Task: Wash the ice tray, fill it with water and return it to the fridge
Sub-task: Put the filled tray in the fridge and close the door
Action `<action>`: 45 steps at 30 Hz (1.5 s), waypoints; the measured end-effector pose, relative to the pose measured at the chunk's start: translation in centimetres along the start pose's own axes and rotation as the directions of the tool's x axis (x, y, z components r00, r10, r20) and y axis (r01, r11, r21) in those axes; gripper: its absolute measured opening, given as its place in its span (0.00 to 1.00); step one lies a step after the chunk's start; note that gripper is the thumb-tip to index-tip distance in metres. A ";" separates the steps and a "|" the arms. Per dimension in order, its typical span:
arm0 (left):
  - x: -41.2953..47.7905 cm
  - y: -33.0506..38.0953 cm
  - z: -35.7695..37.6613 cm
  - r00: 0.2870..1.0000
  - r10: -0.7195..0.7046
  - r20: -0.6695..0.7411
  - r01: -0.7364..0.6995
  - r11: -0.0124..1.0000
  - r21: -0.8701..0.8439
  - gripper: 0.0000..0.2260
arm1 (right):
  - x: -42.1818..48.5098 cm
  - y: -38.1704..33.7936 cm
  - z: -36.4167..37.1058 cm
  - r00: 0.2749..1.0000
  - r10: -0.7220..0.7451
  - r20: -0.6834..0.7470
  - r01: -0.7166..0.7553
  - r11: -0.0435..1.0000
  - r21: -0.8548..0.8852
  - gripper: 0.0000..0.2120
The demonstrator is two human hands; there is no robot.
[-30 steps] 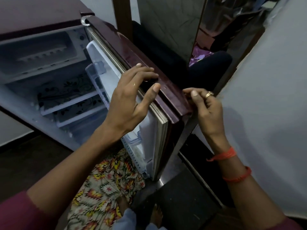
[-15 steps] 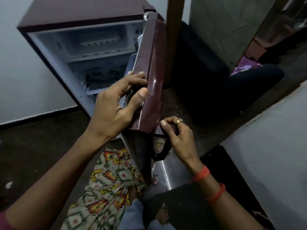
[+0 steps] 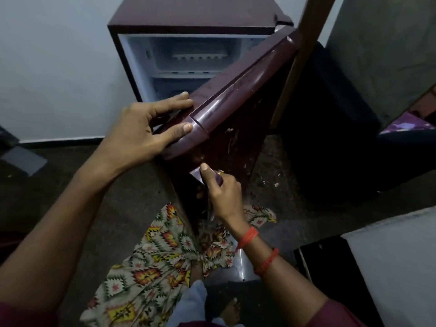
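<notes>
A pale wall (image 3: 47, 67) fills the left of the view, meeting a dark floor (image 3: 59, 180) along a black skirting strip. The left hand (image 3: 134, 135) reaches in from the lower left and grips the free edge of the maroon fridge door (image 3: 236, 109): its fingers (image 3: 174, 100) curl over the door's inner side while the thumb presses on the glossy outer face, so the hand is closed on the door edge. Behind the hand stands the small maroon fridge (image 3: 188, 13), its door partly open at an angle. In the white freezer compartment (image 3: 195, 55) at the top of the fridge, a pale ice tray (image 3: 200, 56) lies on the compartment's floor, toward the back. Below the door, a patterned cloth garment (image 3: 153, 267) hangs down to the floor, with a bare foot (image 3: 232, 310) showing near the bottom edge. The right hand (image 3: 224, 194), with a ring and red thread bands at the wrist, is wrapped around the door handle (image 3: 207, 175) on the door's lower outer face, thumb on top. To the right stands a wooden post (image 3: 304, 55), then a dark object on the floor that is too dim to identify, and a pale surface (image 3: 396, 267) at the lower right corner.
</notes>
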State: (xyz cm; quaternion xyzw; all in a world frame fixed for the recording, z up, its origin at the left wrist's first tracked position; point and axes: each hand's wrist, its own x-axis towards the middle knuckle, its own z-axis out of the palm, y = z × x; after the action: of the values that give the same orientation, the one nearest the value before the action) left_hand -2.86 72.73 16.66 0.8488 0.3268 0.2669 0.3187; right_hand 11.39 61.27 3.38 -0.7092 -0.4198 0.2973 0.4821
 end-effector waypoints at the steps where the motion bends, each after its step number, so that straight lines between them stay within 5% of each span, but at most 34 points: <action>1: 0.1 -0.5 -0.6 1.000 -0.004 -0.023 0.005 0.999 0.042 0.23 | 0.6 -0.3 0.8 1.000 0.006 0.025 -0.006 1.000 0.010 0.29; 6: 1.1 -3.5 -2.0 0.977 0.010 -0.212 0.032 0.981 0.193 0.18 | 3.6 -1.7 4.8 0.992 0.019 0.121 -0.017 1.000 -0.012 0.29; 17: 6.7 -11.7 -3.7 0.820 0.016 -0.572 0.037 0.996 0.081 0.13 | 11.5 -4.7 12.2 0.966 0.059 0.253 -0.063 0.998 0.010 0.28; 28: 14.6 -17.5 -6.2 0.756 -0.075 -0.650 0.109 0.994 0.012 0.16 | 19.7 -7.4 16.7 0.946 0.029 0.321 -0.062 0.994 0.092 0.25; 45: 23.6 -23.8 -8.0 0.818 -0.067 -0.572 0.089 0.996 0.011 0.20 | 29.3 -8.1 20.9 0.951 0.039 0.306 -0.052 0.998 0.031 0.27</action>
State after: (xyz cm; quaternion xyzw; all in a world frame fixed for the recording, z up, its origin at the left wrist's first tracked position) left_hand -2.13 106.69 10.64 0.7217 0.4463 0.4894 0.2012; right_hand 5.38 97.65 2.92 -0.6546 -0.4670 0.4225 0.4182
